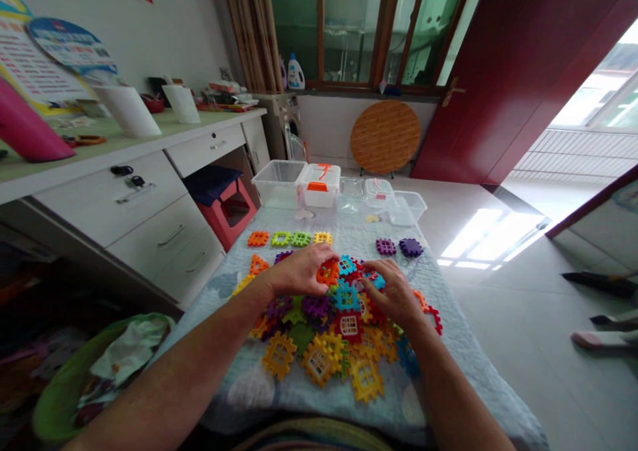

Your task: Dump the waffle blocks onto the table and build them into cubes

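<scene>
My left hand (302,270) is closed on an orange window-shaped interlocking block (327,273), held between thumb and fingers above the pile. At the right, my right hand (391,290) has its thumb and fingers around a blue interlocking block (377,279) among red ones; its grip is partly hidden. Between and below the hands lies a loose heap of toothed plastic blocks, among them a blue one (346,298), a red one with a white window (349,326), a purple one (318,307) and a yellow one (366,376) near the front.
Behind the heap, single blocks lie in a row: orange (258,238), green (281,238), yellow (322,238) and purple (411,247). Clear plastic boxes (279,172) line the far end of the cloth-covered table (259,391). A red stool (234,215) stands left, beside a desk (149,205).
</scene>
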{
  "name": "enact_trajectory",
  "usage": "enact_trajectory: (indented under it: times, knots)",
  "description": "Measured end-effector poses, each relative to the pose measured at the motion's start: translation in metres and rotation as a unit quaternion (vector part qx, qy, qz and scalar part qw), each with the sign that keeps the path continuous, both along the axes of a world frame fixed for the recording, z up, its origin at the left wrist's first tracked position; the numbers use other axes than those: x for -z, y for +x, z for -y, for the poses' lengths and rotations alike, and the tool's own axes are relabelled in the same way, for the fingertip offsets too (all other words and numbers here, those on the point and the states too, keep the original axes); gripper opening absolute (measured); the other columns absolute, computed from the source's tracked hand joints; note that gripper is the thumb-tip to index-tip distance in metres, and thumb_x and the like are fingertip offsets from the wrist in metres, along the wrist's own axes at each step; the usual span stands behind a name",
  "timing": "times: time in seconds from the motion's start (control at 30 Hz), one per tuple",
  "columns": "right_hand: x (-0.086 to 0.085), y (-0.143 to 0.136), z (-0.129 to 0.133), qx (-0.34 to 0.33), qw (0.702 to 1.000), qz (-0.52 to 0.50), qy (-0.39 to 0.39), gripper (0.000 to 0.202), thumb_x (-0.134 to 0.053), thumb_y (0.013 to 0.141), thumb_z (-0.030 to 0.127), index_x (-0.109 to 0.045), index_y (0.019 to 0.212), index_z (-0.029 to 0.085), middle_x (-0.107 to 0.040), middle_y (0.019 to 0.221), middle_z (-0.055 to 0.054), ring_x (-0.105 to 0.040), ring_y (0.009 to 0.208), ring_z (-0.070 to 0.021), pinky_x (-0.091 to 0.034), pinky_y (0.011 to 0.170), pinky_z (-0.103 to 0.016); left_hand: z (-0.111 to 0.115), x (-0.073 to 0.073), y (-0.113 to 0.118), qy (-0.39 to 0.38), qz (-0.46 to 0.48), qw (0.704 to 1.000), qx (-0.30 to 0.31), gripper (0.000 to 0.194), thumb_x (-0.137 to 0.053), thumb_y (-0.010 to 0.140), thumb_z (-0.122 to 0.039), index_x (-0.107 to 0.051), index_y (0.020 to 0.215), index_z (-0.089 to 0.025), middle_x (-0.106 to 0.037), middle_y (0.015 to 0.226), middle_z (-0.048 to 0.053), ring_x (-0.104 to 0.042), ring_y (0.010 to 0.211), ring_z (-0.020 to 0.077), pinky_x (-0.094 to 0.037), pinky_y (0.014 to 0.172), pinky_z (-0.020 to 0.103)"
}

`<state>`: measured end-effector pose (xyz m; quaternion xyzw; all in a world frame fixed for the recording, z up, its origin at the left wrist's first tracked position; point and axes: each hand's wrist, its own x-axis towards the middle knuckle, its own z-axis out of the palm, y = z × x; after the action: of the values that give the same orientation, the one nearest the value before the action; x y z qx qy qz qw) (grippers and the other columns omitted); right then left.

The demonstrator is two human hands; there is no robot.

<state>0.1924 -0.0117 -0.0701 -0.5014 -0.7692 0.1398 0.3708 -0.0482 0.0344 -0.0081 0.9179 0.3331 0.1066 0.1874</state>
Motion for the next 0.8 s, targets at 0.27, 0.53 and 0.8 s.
enact_trajectory:
  times: [0.27, 0.53, 0.8]
  knots:
    - [0.001, 0.002, -0.002, 0.020, 1.000, -0.013, 0.017, 0.018, -0.058, 0.086, 0.030, -0.066, 0.099, 0.021, -0.070, 0.095, -0.007, -0.060, 0.093, -0.0243, -0.048, 0.086, -0.041, -0.052, 0.008, -0.131, 0.036, -0.020, 0.969, -0.245, 0.054, -0.065, 0.065, -0.035, -0.058, 0.115, -0.016, -0.057, 0.111, 0.007, -0.059, 0.101, 0.0236, -0.046, 0.095, 0.033]
    - [0.006, 0.006, -0.004, 0.032, 0.999, 0.002, 0.001, 0.019, -0.058, 0.088, 0.033, -0.066, 0.100, 0.021, -0.069, 0.096, -0.006, -0.060, 0.096, -0.0243, -0.047, 0.089, -0.040, -0.111, 0.042, -0.180, 0.020, -0.177, 0.938, -0.298, 0.059, -0.067, 0.055, -0.026, -0.060, 0.113, -0.016, -0.057, 0.111, 0.008, -0.058, 0.104, 0.0256, -0.046, 0.094, 0.030]
    - [0.007, 0.008, -0.005, 0.039, 0.999, 0.008, 0.001, 0.017, -0.059, 0.086, 0.033, -0.066, 0.098, 0.023, -0.069, 0.094, -0.006, -0.061, 0.094, -0.0247, -0.048, 0.085, -0.040, -0.127, 0.046, -0.168, -0.015, -0.195, 0.951, -0.239, 0.060, -0.063, 0.055, -0.022, -0.059, 0.115, -0.012, -0.055, 0.113, 0.010, -0.057, 0.107, 0.0251, -0.045, 0.095, 0.028]
